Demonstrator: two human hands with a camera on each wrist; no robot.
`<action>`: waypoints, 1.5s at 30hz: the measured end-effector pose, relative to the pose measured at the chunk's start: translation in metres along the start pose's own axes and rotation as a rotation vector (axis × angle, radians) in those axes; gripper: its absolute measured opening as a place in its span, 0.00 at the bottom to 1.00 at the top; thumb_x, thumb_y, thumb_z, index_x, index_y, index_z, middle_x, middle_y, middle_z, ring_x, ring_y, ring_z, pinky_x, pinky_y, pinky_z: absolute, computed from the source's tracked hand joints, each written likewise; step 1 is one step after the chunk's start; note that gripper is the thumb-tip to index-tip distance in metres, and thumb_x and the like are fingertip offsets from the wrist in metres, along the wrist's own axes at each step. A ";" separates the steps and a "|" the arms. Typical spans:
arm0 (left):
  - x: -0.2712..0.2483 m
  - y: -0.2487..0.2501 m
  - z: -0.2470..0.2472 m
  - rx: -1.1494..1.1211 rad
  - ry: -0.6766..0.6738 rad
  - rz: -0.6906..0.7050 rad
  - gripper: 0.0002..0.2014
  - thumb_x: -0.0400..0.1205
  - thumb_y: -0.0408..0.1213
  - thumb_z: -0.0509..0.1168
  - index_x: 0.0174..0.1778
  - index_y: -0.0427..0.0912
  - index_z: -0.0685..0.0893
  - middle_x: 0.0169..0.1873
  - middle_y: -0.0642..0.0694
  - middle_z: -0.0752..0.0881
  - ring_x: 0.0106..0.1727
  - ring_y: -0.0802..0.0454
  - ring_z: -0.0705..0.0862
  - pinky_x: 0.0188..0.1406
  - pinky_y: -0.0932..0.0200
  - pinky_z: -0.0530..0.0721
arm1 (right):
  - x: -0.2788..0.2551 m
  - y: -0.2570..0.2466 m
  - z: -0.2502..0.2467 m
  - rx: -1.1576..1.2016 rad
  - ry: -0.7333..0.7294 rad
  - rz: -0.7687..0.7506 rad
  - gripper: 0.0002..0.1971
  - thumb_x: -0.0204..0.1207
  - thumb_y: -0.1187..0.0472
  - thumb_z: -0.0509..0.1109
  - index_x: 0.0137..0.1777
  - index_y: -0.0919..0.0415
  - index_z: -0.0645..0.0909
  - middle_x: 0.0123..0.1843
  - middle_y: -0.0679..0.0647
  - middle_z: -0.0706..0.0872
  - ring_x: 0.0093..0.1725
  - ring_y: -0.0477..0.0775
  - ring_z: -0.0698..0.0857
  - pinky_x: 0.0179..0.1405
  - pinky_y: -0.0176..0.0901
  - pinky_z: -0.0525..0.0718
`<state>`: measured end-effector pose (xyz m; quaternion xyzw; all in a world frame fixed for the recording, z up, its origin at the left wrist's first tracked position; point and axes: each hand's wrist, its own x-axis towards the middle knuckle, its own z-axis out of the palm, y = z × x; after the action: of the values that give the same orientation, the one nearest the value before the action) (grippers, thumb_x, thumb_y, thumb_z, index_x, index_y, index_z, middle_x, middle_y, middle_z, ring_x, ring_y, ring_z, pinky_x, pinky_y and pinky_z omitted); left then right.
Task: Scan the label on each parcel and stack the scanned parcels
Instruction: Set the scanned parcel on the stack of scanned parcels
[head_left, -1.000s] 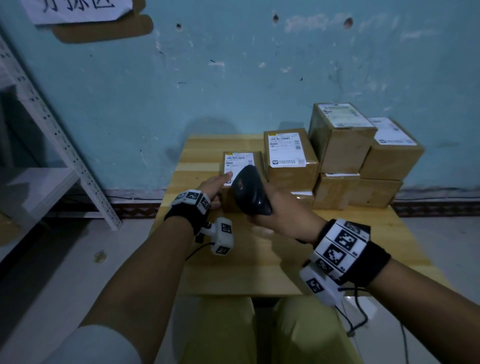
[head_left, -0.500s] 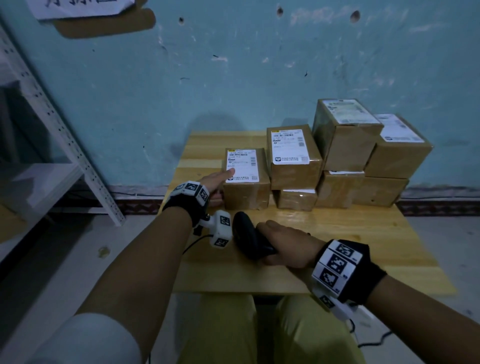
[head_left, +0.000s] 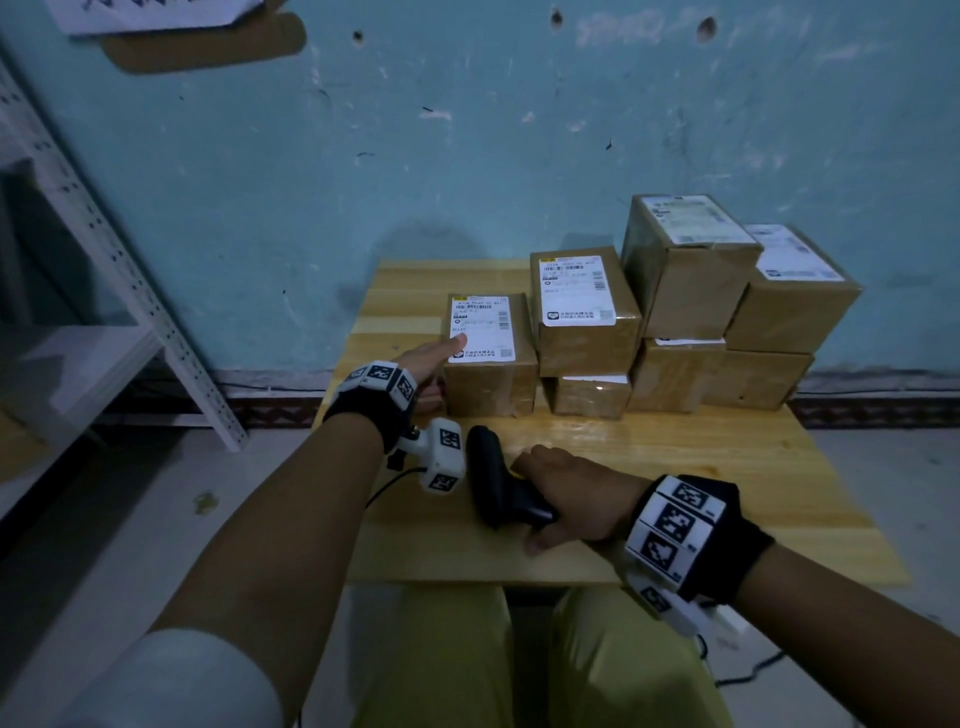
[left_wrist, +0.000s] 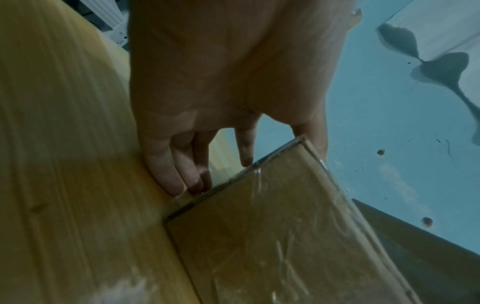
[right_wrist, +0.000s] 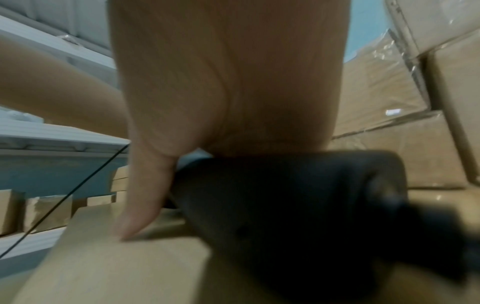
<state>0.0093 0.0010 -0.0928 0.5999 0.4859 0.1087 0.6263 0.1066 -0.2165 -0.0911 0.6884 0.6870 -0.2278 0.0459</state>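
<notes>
A small brown parcel (head_left: 488, 384) with a white label (head_left: 480, 327) on top stands on the wooden table (head_left: 701, 467). My left hand (head_left: 431, 364) rests against its left side, fingers (left_wrist: 182, 170) straight down the side and thumb laid on the label. The parcel's taped front face (left_wrist: 285, 236) fills the left wrist view. A black handheld scanner (head_left: 491, 473) lies on the table in front of the parcel. My right hand (head_left: 566, 493) lies over its handle, gripping it. In the right wrist view the scanner (right_wrist: 298, 195) sits under my palm and my thumb (right_wrist: 140, 205) touches the table.
More labelled parcels stand stacked right of the small one: a middle stack (head_left: 584, 312) and taller stacks (head_left: 685, 270) (head_left: 795, 291) against the blue wall. A white metal shelf (head_left: 130, 291) stands left of the table. Bare tabletop lies to the right of my right hand.
My right hand has brought the scanner down from over the parcel's label to the table in front of it. The left hand has stayed on the parcel.
</notes>
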 end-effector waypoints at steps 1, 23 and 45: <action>0.000 0.000 0.000 0.009 0.000 -0.001 0.37 0.68 0.66 0.68 0.71 0.52 0.75 0.73 0.37 0.75 0.72 0.41 0.77 0.62 0.51 0.82 | -0.001 0.001 -0.001 0.006 -0.011 0.008 0.41 0.67 0.46 0.76 0.75 0.62 0.61 0.68 0.58 0.70 0.65 0.57 0.73 0.63 0.48 0.76; 0.000 0.002 0.002 0.002 0.021 -0.011 0.33 0.74 0.61 0.66 0.72 0.47 0.74 0.72 0.36 0.76 0.72 0.42 0.77 0.58 0.53 0.81 | 0.005 0.002 -0.027 -0.163 -0.162 0.028 0.32 0.71 0.53 0.75 0.70 0.60 0.65 0.62 0.61 0.81 0.59 0.60 0.81 0.49 0.48 0.78; -0.077 0.008 0.023 0.305 0.184 0.779 0.11 0.75 0.34 0.72 0.36 0.48 0.75 0.42 0.51 0.74 0.42 0.57 0.72 0.45 0.62 0.73 | 0.007 0.002 -0.027 -0.062 -0.147 0.053 0.36 0.70 0.50 0.76 0.73 0.59 0.62 0.63 0.62 0.82 0.59 0.62 0.81 0.58 0.53 0.81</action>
<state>-0.0088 -0.0676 -0.0533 0.8121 0.2873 0.3171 0.3967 0.1153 -0.2000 -0.0700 0.6860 0.6702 -0.2551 0.1233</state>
